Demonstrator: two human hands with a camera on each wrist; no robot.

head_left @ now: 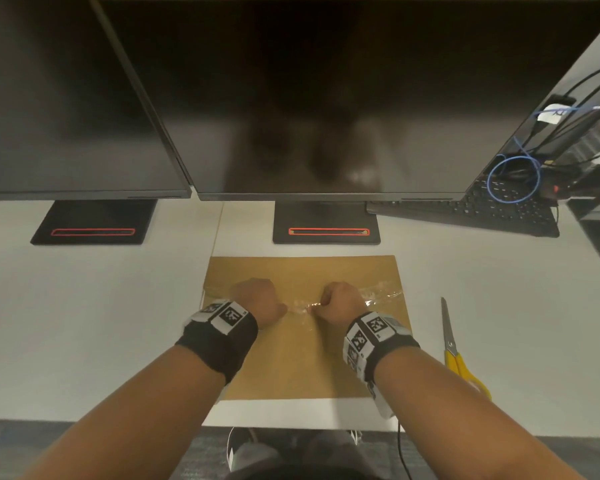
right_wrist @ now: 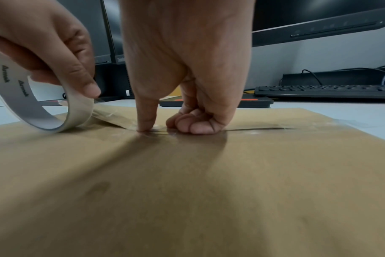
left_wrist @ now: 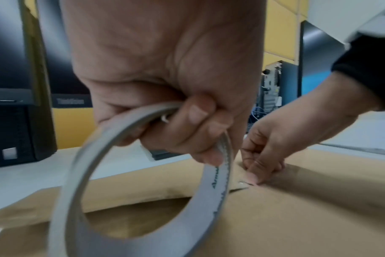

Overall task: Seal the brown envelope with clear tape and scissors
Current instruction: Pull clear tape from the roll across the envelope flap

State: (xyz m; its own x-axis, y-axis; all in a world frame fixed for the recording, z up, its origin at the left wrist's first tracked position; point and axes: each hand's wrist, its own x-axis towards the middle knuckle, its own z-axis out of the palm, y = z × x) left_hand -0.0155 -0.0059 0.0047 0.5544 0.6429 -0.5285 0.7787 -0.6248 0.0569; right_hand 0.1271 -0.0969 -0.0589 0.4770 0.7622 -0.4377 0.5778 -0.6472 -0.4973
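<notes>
Head view: I find the brown envelope (head_left: pixel 302 341) flat at frame centre, long axis running left to right, on the desk (head_left: pixel 84 306). A strip of clear tape (head_left: pixel 378 294) crosses it the same way. My left hand (head_left: pixel 257 301) and right hand (head_left: pixel 340 301) sit on that strip. The scissors (head_left: pixel 452 344) lie unused at right, tips pointing up-frame.

Left wrist view: my left hand's fingers curl round the tape roll (left_wrist: pixel 143 182), presumably keeping the strip taut.

Right wrist view: my right hand's forefinger (right_wrist: pixel 146 113) presses the tape down, the other fingers curled and holding nothing; I judge this fixes the tape to the flap seam.
</notes>
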